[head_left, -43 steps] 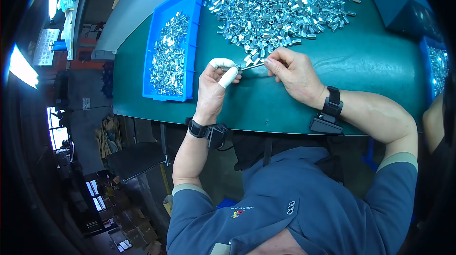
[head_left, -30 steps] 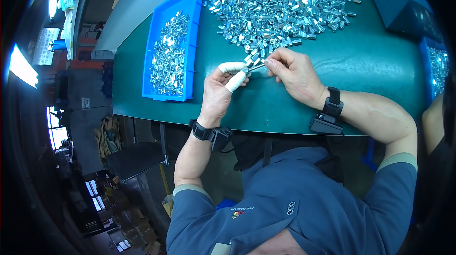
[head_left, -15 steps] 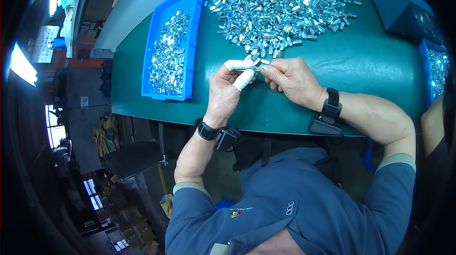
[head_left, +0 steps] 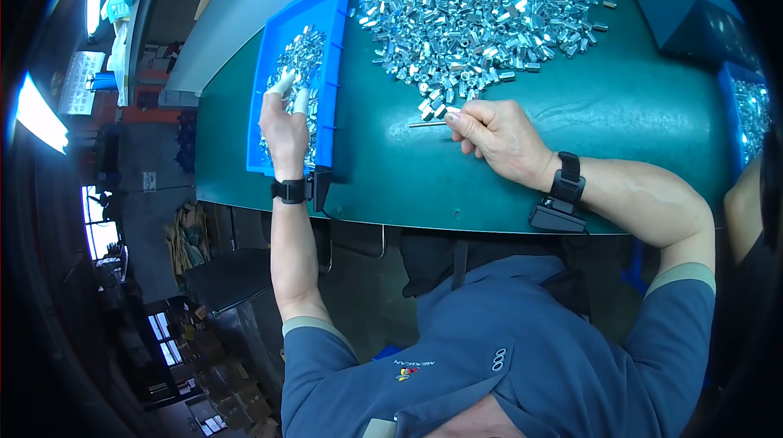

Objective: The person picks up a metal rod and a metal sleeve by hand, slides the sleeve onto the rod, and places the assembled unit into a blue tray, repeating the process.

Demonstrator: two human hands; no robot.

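Observation:
My left hand (head_left: 286,128) is over the blue tray (head_left: 333,71), its white-covered thumb and finger apart above the small shiny metal hex sleeves (head_left: 303,50) inside. No piece shows between those fingertips; the other fingers are partly hidden. On the right, my right hand (head_left: 507,143) pinches a thin metal rod (head_left: 427,124) between thumb and forefinger. The rod's free end points left, just above the green table. Right beyond it lie a few sleeves (head_left: 437,105) at the near tip of a large heap of metal hex sleeves (head_left: 481,14).
A dark blue machine housing (head_left: 693,14) stands at the far right of the green table (head_left: 383,185). Below it is another blue tray (head_left: 726,103) with metal pieces. Part of another person's arm (head_left: 744,210) shows at the right edge. A grey panel (head_left: 236,14) borders the table's far left.
My left hand has left the rod and moved left over the blue tray, its fingers now apart. My right hand stays in place, still pinching the rod, now more exposed.

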